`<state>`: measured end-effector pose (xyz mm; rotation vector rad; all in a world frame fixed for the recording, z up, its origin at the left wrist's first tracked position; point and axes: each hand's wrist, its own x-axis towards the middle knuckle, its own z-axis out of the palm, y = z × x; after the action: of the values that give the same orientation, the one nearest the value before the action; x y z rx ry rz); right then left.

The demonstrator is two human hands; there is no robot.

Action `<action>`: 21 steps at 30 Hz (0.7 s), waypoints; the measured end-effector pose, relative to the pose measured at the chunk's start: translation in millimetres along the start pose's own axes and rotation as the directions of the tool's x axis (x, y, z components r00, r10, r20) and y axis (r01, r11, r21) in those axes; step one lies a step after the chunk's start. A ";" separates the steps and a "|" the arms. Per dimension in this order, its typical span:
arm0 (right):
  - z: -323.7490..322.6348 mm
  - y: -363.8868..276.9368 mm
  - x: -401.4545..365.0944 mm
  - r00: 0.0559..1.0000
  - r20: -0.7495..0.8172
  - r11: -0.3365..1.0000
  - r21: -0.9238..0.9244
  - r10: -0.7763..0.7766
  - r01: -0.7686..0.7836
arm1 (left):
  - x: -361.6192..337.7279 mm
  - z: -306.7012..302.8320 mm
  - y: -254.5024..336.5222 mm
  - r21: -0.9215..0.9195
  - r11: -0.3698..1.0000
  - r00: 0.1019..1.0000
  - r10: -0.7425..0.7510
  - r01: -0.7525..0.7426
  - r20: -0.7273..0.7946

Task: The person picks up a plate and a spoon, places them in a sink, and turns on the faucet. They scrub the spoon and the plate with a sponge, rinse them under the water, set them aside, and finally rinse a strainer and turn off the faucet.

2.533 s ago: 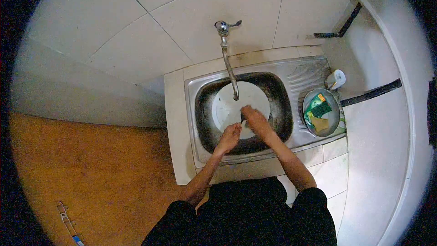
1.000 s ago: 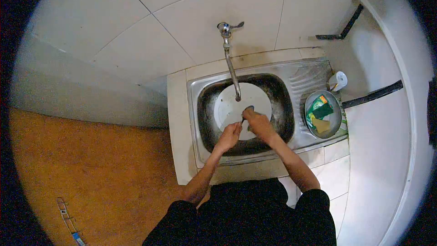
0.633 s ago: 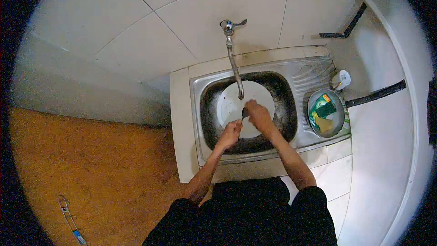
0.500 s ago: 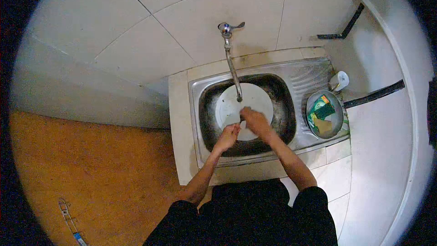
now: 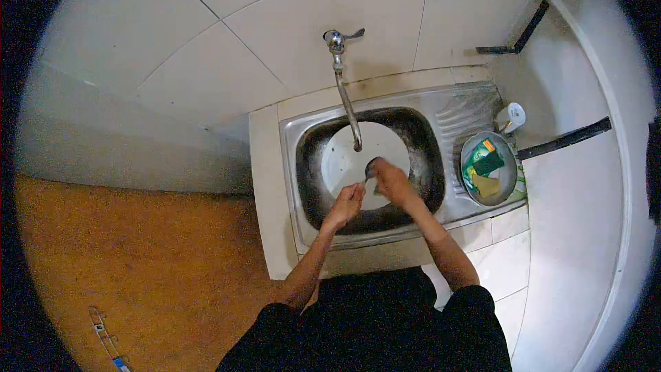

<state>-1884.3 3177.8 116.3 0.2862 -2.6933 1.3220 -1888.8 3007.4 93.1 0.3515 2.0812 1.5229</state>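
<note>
Over the sink [image 5: 292, 158], my left hand [image 5: 346, 205] is closed on the thin end of a small utensil [image 5: 372, 168] with a dark rounded end; it looks like a spoon, though its kind is not certain. My right hand [image 5: 394, 184], slightly blurred, is curled around the utensil's dark end, close to my left hand. Whether it also holds a scrubber is hidden. Below both hands a large round white dish [image 5: 337, 158] lies in the sink, with a few dark specks on it. The faucet spout [image 5: 357, 145] hangs over the dish; no water stream shows.
On the ridged drainboard [image 5: 458, 120] at right is a metal bowl [image 5: 506, 189] holding a green packet [image 5: 480, 155], a dark green scouring pad [image 5: 489, 162] and a yellowish sponge [image 5: 487, 186]. A white cup [image 5: 513, 117] stands behind it. A wire rack [image 5: 103, 334] lies on the brown floor.
The dark end of the utensil now shows beside my right hand, which has moved slightly right and down. My left hand stays nearly in place. The view has shifted slightly.
</note>
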 end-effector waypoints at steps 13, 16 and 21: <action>-19.2 36.6 -28.9 0.779 -0.441 0.891 0.306 0.446 -0.336 | 25.4 8.5 4.8 -0.367 0.929 0.992 0.002 0.045 0.128; -8.4 23.7 -26.5 0.825 -0.512 0.970 0.098 0.239 -0.220 | 18.3 10.9 13.3 -0.345 0.933 0.988 -0.049 0.098 0.148; 6.7 -3.9 -18.7 0.924 -0.377 0.996 -0.045 0.058 -0.081 | 12.8 21.6 25.1 0.044 0.967 0.963 0.256 -0.253 -0.091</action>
<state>-1865.4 3172.2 111.5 -0.0675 -2.4298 1.1697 -1889.8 3039.3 108.6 0.5888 2.2054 1.6826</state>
